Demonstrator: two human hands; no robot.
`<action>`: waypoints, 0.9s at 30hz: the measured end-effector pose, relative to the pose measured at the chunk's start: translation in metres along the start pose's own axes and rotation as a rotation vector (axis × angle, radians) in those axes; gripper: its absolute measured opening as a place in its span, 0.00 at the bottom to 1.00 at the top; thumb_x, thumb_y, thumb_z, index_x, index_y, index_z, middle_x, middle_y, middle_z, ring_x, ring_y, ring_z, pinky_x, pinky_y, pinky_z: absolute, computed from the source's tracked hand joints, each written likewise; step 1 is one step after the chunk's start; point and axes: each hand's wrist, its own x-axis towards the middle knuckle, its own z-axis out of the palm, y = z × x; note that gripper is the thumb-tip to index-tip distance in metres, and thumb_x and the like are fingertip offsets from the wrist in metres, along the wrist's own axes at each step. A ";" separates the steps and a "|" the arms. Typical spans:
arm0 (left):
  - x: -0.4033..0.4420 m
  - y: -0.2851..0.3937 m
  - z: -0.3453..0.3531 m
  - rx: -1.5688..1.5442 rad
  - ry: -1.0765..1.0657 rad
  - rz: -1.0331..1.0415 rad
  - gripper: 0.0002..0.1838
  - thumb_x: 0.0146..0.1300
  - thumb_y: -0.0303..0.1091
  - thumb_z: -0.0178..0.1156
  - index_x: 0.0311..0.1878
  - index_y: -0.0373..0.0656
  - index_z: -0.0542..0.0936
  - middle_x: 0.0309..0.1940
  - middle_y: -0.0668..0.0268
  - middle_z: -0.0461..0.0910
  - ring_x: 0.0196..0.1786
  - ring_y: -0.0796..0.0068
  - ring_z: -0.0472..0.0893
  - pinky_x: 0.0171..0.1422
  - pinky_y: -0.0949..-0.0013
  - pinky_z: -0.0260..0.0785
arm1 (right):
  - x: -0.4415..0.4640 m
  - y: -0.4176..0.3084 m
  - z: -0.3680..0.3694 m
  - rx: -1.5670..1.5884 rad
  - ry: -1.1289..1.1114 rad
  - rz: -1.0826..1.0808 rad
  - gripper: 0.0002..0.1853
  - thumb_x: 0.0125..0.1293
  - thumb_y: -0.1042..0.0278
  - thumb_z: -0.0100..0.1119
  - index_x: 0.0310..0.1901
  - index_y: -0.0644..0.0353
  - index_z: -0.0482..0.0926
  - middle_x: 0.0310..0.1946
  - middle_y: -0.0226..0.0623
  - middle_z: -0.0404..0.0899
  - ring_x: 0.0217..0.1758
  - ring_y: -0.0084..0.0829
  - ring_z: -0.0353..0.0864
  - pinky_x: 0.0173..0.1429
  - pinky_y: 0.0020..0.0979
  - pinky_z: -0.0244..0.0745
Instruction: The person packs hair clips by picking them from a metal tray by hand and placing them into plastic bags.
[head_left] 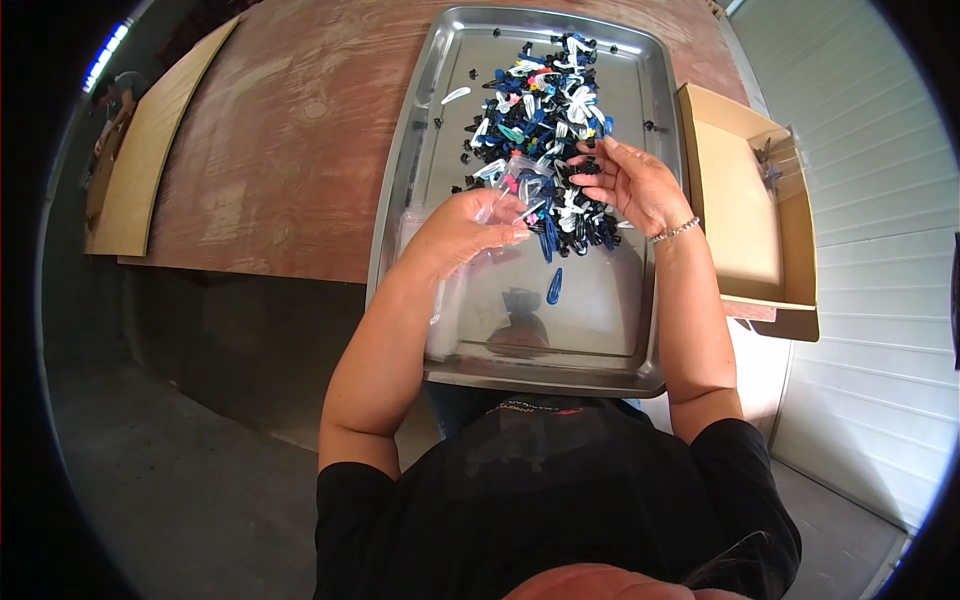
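Note:
A wide metal tray [610,340] holds a heaped pile of hair clips [545,110]: white, blue and black snap clips, small black claw clips and a few coloured pieces. My left hand [470,230] is closed on a clear plastic bag [492,205] at the pile's near left side; pink and pale pieces show in or behind the film. My right hand [635,185] reaches over the pile's right side, fingers apart and slightly bent, by black clips. Whether its fingertips touch any is unclear. One blue snap clip [554,286] lies apart on the tray, nearer me.
More clear bags [445,320] lie at the tray's left side. An open cardboard box [740,210] with a few dark pieces stands to the right. The tray rests on a wooden table [280,130]. Another person [122,100] is at the far left, beside a wooden board [170,150].

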 end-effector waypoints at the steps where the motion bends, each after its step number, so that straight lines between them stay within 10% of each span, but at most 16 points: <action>1: 0.000 0.000 0.000 0.000 0.000 0.000 0.21 0.55 0.28 0.67 0.52 0.34 0.74 0.41 0.62 0.79 0.43 0.76 0.78 0.48 0.73 0.71 | 0.000 0.000 0.000 0.000 0.000 0.000 0.19 0.74 0.60 0.43 0.53 0.68 0.73 0.46 0.47 0.79 0.42 0.34 0.83 0.43 0.28 0.82; 15: -0.001 0.002 0.002 -0.003 -0.022 -0.003 0.22 0.54 0.27 0.67 0.53 0.34 0.74 0.43 0.63 0.78 0.46 0.76 0.79 0.50 0.73 0.72 | -0.017 0.000 0.039 -0.188 0.003 -0.191 0.09 0.66 0.76 0.55 0.47 0.63 0.76 0.41 0.33 0.80 0.37 0.21 0.81 0.45 0.22 0.80; 21: -0.001 -0.003 0.004 -0.046 -0.107 0.033 0.23 0.54 0.26 0.67 0.54 0.34 0.74 0.42 0.64 0.79 0.45 0.77 0.78 0.50 0.73 0.72 | -0.027 -0.002 0.075 -1.051 0.063 -0.473 0.07 0.64 0.78 0.57 0.43 0.65 0.79 0.34 0.28 0.81 0.34 0.16 0.78 0.39 0.18 0.74; 27: 0.000 -0.001 0.004 -0.074 -0.115 -0.033 0.23 0.54 0.26 0.67 0.53 0.34 0.74 0.40 0.64 0.79 0.45 0.78 0.78 0.48 0.74 0.71 | -0.014 0.010 0.062 -0.728 0.062 -0.447 0.08 0.61 0.80 0.59 0.43 0.65 0.80 0.33 0.28 0.82 0.35 0.14 0.77 0.38 0.19 0.74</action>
